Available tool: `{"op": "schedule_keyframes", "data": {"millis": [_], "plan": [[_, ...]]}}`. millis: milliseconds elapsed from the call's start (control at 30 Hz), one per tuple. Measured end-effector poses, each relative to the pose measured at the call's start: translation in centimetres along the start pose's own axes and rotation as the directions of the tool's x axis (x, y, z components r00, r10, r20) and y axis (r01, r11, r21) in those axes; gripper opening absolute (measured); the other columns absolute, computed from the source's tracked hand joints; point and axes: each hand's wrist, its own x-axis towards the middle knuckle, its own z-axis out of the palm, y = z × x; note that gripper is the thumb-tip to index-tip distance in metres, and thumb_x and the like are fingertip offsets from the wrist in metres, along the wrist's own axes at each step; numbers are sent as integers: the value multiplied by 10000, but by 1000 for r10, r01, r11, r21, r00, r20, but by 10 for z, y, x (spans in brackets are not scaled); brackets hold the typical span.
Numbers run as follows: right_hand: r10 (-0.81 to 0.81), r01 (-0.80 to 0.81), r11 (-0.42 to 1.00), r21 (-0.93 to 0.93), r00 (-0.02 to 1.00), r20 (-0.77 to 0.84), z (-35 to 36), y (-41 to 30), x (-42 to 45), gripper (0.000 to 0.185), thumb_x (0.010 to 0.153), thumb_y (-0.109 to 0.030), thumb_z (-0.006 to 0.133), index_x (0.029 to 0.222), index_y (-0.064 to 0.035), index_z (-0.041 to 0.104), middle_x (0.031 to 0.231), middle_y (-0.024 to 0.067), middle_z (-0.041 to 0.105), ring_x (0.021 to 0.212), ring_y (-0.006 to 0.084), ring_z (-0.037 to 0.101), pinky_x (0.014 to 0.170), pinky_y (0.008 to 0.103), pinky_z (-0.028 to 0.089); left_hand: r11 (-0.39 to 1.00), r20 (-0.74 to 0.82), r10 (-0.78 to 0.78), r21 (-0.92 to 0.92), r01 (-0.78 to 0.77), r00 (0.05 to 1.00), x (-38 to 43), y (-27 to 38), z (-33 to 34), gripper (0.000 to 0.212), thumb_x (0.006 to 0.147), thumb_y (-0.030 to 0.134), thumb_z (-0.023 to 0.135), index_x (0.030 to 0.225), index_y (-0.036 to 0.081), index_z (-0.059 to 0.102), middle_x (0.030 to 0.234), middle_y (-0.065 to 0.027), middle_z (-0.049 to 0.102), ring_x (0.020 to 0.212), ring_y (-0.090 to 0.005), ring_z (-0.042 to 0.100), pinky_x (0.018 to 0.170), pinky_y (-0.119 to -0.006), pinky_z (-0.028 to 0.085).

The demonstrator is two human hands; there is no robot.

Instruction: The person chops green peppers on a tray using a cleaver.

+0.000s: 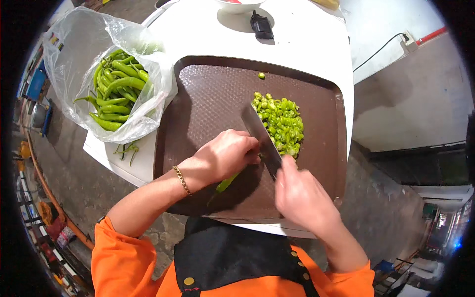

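My right hand (306,196) grips a broad-bladed kitchen knife (261,137), its blade slanting up and to the left over a brown textured tray (207,100). Just left of the blade, the curled fingers of my left hand (232,150) hold down a green chili pepper (226,182). The pepper's tail end sticks out below the palm; the end near the blade is hidden by my fingers. Against the blade's right side lies a heap of sliced green chili (284,124). One loose slice (261,75) sits apart near the tray's far rim.
An open clear plastic bag (156,89) of whole green chili peppers (118,91) stands at the tray's left. Cut stems (128,149) lie by it on the white table (308,41). A black device (262,26) and a white bowl (241,6) are at the far side.
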Motion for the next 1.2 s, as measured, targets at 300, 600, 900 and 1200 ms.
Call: {"op": "schedule_keyframes", "data": {"millis": [300, 600, 900, 1200], "plan": [[-42, 46, 999, 27, 991, -126, 22, 6, 17, 229, 969, -98, 519, 1119, 65, 462, 622, 345, 577, 619, 532, 613, 580, 613, 489, 999, -31, 34, 15, -34, 999, 0, 0, 4, 210, 883, 241, 744, 931, 38, 721, 914, -160, 688, 905, -384, 677, 820, -461, 552], [24, -23, 999, 25, 999, -43, 30, 5, 11, 267, 971, -131, 501, 1146, 57, 428, 677, 320, 639, 674, 524, 659, 635, 623, 534, 997, -54, 53, 51, -50, 997, -7, -3, 7, 188, 866, 192, 742, 974, 38, 735, 919, -157, 683, 897, -367, 681, 801, -448, 561], [-52, 51, 999, -19, 998, -35, -10, 0, -7, 175, 973, -109, 547, 1057, 36, 495, 641, 331, 587, 645, 522, 621, 583, 601, 478, 998, -50, 53, 30, -51, 997, -25, 5, -8, 201, 856, 93, 708, 1043, 29, 744, 951, -165, 695, 882, -367, 688, 802, -431, 572], [-4, 4, 1000, -2, 997, -73, 25, 1, 22, 209, 967, -125, 489, 1100, 21, 420, 698, 331, 642, 699, 530, 661, 667, 627, 532, 997, -13, 73, 35, -73, 997, -8, 1, -9, 197, 842, 95, 719, 1025, 23, 736, 992, -171, 703, 941, -375, 692, 842, -437, 570]]}}
